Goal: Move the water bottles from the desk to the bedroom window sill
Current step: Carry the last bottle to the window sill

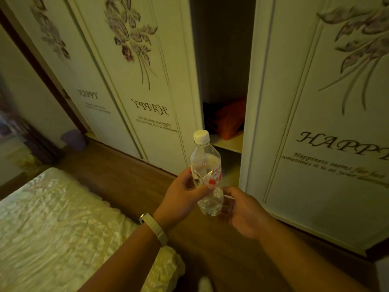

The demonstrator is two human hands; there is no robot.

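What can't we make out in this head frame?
- Window sill and desk: outside the head view.
- Bottle label text: too small, partly covered by the left hand.
- Right hand contact with the bottle: unclear.
- Wardrobe gap contents: too dark, only something orange.

below your hands runs the wooden floor [117,175]; left of your left forearm, the bed [52,218] stands on it; a purple stool [74,139] stands beyond.
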